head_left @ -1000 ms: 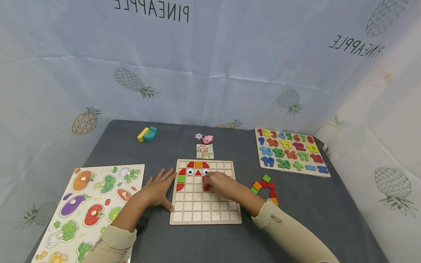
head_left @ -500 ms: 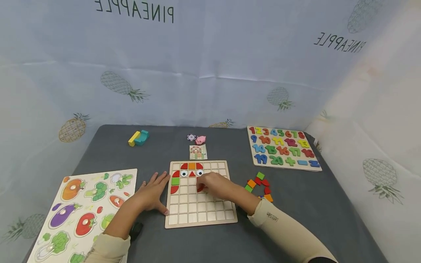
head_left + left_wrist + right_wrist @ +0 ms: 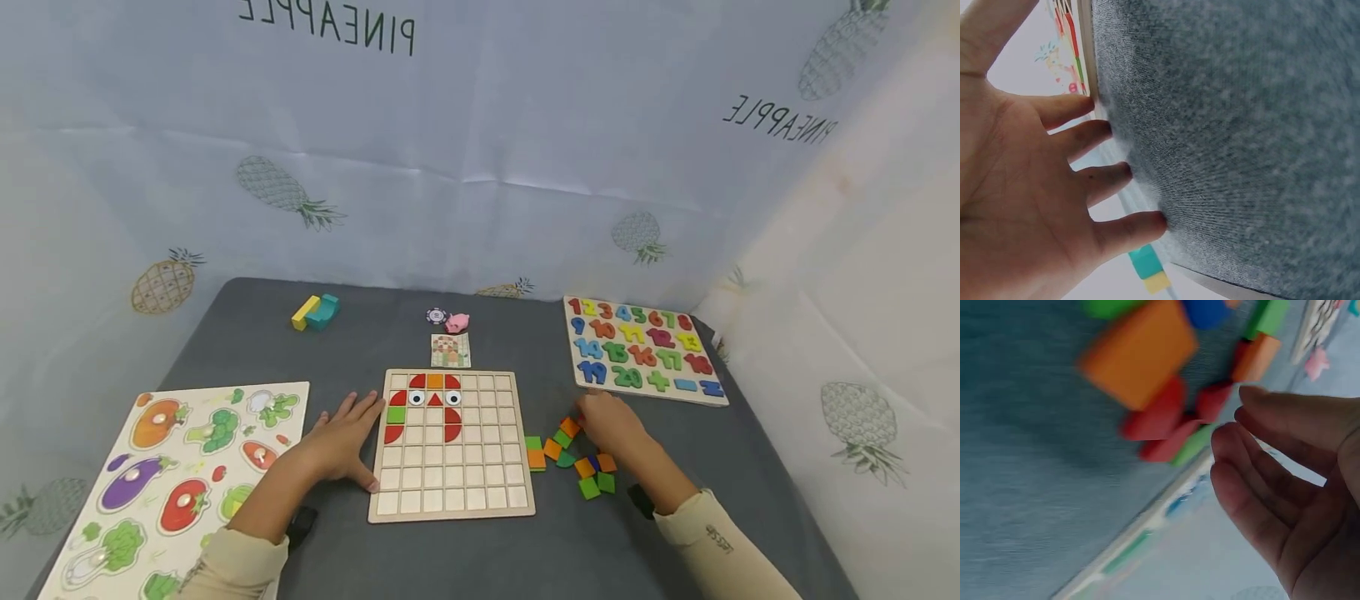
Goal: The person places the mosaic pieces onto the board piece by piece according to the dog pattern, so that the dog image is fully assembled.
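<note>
A wooden grid board (image 3: 452,477) lies in front of me in the head view. Its upper left cells hold red curved pieces (image 3: 452,423), two eye pieces (image 3: 416,398), a red triangle, an orange square and a green square (image 3: 395,416). My left hand (image 3: 339,448) rests beside the board, fingers spread, its thumb and fingertips at the left edge. To the right of the board, my right hand (image 3: 613,427) hovers by the loose pieces (image 3: 589,487). In the right wrist view, that hand's loosely bent fingers hold nothing, near several red pieces (image 3: 1166,422) and an orange block (image 3: 1141,353).
A small picture card (image 3: 450,351), a pink pig (image 3: 457,322) and a poker chip (image 3: 436,316) lie behind the board. A number puzzle (image 3: 645,349) is at the back right, a vegetable puzzle (image 3: 193,454) at the left. Teal and yellow blocks (image 3: 322,312) sit farther back.
My right hand has left the grid board and moved right to the loose pieces, uncovering the red pieces under the right eye. The left hand stays by the board's left edge.
</note>
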Available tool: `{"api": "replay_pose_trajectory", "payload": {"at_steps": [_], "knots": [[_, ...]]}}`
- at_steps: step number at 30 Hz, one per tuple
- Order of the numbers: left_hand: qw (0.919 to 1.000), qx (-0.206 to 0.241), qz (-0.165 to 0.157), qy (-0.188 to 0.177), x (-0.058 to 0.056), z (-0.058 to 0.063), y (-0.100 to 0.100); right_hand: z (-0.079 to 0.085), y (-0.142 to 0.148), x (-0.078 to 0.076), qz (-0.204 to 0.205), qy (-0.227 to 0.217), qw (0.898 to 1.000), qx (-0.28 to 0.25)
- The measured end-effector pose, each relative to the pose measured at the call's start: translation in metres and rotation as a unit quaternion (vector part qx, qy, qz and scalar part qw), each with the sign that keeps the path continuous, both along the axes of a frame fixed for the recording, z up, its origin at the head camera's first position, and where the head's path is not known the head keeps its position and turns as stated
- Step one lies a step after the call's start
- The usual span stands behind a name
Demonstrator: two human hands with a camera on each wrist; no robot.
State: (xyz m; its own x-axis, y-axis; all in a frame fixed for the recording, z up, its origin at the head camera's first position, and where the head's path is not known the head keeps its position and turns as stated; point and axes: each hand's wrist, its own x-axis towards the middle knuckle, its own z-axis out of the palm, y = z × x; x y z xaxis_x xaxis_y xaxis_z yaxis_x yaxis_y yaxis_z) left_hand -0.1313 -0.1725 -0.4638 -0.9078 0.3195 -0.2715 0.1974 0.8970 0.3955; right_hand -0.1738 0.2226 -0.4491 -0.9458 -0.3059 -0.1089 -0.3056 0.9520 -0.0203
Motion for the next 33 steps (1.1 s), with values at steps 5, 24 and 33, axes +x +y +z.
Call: {"api": "replay_pose_trajectory", "payload": {"at_steps": [5,24,33], "knots": [[1.0000,-0.002,-0.001,-0.005,0.000,0.002,0.002,-0.007,0.012,0.005,-0.004,-0.004,0.999,-0.038],[0.9999,-0.012,-0.004,-0.005,0.003,0.005,0.000,-0.013,0.012,0.003,-0.029,-0.008,0.990,-0.136],[0.9999,-0.012,-0.003,-0.006,0.003,0.006,0.003,0.016,-0.040,-0.019,0.078,-0.024,0.980,-0.182]]}}
